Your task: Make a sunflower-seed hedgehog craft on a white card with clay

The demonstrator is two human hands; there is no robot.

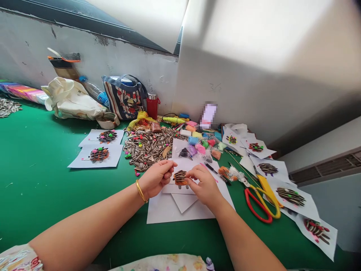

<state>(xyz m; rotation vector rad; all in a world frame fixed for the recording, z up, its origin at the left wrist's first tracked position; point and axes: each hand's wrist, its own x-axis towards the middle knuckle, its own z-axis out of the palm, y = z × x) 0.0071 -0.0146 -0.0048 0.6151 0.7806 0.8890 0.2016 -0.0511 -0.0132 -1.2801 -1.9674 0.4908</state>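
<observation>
An orange clay hedgehog [180, 177] with striped sunflower seeds stuck in its back lies on a white paper sheet [169, 210] on the green table. My left hand [156, 178], a gold bangle at the wrist, is curled in a pinch at the figure's left edge; what it pinches is too small to name. My right hand [204, 184] rests fingers-down on the sheet and touches the figure's right side. A big heap of sunflower seeds [148, 148] lies just behind my hands.
Finished seed hedgehogs on papers lie at the left [98, 154] and along the right [290, 196]. Red-and-yellow scissors [261, 203] sit to the right. Coloured clay packets [197, 145], a striped bag [124, 96], a cloth bag [73, 99] and a red flask [152, 105] stand by the wall.
</observation>
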